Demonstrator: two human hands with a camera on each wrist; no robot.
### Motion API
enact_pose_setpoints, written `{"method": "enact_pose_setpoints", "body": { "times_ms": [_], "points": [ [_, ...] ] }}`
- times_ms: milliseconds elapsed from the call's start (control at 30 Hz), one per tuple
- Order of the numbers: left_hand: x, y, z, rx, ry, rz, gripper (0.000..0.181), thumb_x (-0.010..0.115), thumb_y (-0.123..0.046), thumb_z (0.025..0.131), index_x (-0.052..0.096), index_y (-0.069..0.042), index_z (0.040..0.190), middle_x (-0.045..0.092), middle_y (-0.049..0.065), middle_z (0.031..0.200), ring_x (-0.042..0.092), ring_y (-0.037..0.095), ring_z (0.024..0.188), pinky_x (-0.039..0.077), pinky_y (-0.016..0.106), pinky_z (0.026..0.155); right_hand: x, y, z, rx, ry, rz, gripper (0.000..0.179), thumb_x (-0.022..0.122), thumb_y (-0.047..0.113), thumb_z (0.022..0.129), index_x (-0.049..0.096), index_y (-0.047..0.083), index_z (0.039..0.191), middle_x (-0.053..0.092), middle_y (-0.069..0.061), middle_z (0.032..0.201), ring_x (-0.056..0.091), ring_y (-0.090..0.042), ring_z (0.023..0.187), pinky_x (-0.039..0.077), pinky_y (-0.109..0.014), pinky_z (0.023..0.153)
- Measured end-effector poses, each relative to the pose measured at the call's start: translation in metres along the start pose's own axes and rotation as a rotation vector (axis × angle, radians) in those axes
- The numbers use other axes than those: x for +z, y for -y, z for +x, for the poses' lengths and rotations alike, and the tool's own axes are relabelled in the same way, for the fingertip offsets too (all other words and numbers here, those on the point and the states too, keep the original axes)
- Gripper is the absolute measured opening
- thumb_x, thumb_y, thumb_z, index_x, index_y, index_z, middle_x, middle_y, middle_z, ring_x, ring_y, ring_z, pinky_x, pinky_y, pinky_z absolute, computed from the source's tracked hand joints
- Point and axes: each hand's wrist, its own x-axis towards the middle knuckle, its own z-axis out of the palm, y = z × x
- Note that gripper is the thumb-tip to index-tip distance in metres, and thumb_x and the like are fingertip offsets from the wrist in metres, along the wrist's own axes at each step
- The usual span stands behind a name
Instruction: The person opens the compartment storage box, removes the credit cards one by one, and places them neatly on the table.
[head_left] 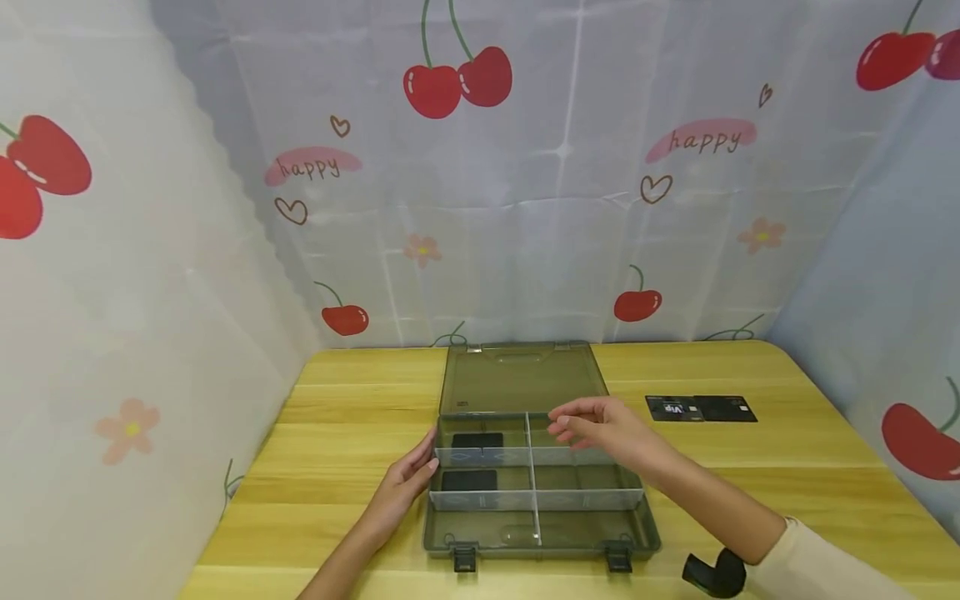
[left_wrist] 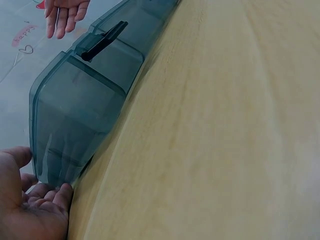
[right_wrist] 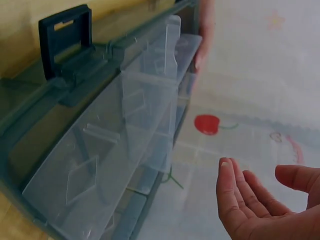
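Observation:
A translucent dark green compartment box (head_left: 592, 527) lies with its lid (head_left: 525, 379) folded back on the table. Clear dividers split it into several compartments. One black card (head_left: 478, 440) lies in the back left compartment, another black card (head_left: 469, 481) in the middle left one. My left hand (head_left: 401, 487) holds the box's left side, thumb at the rim; the left wrist view shows its fingers bent against the box wall. Above the back right compartment hovers my right hand (head_left: 600, 423), fingers loosely bent, with nothing between thumb and fingers in the right wrist view (right_wrist: 265, 200).
Right of the box, a black card marked "Vip" (head_left: 672, 408) and another black card (head_left: 725, 408) lie side by side on the wooden table (head_left: 360, 400). Two black latches stick out at the box front. A cherry-patterned curtain (head_left: 525, 250) stands behind and at both sides.

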Motion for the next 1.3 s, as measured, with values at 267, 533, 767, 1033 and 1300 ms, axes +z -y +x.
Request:
{"method": "enact_pose_setpoints", "body": {
  "times_ms": [267,533,767,1033,1300],
  "points": [
    [-0.001,0.0,0.001,-0.005,-0.008,0.009,0.06,0.053,-0.025,0.108,0.028,-0.015,0.161,0.021,0.007,0.167,0.023,0.025,0.151,0.031,0.039,0.116,0.016,0.0,0.014,0.085,0.147,0.156,0.037,0.053,0.018,0.106,0.061,-0.009,0.131,0.068,-0.022,0.123,0.063,-0.042,0.117,0.055,-0.047,0.098],
    [-0.002,0.001,0.001,0.005,-0.009,0.018,0.06,0.053,-0.024,0.108,0.028,-0.014,0.161,0.02,0.008,0.167,0.022,0.027,0.151,0.029,0.043,0.117,0.032,0.001,0.023,0.182,0.223,0.297,0.04,0.052,0.012,0.104,0.054,-0.016,0.133,0.069,-0.019,0.119,0.068,-0.03,0.111,0.053,-0.044,0.101],
    [-0.001,0.004,-0.001,0.0,-0.004,0.005,0.06,0.052,-0.023,0.108,0.027,-0.014,0.162,0.018,0.01,0.167,0.02,0.028,0.152,0.029,0.043,0.117,0.046,-0.004,0.032,0.285,0.241,0.375,0.04,0.05,0.012,0.106,0.052,-0.019,0.131,0.064,-0.028,0.12,0.07,-0.025,0.101,0.053,-0.044,0.102],
    [-0.001,0.003,-0.001,-0.01,-0.002,0.002,0.06,0.053,-0.025,0.108,0.027,-0.016,0.162,0.019,0.006,0.167,0.022,0.025,0.152,0.029,0.041,0.117,0.061,-0.004,0.04,0.362,0.205,0.369,0.048,0.053,0.017,0.105,0.048,-0.02,0.134,0.058,-0.033,0.123,0.063,-0.042,0.114,0.05,-0.048,0.105],
    [0.0,0.001,-0.001,0.017,-0.002,0.02,0.059,0.052,-0.022,0.108,0.028,-0.015,0.162,0.019,0.009,0.167,0.021,0.029,0.152,0.03,0.042,0.117,0.073,0.0,0.048,0.44,0.212,0.374,0.075,0.036,0.042,0.111,0.035,-0.027,0.139,0.047,-0.043,0.135,0.048,-0.053,0.129,0.043,-0.054,0.111]
  ]
}}
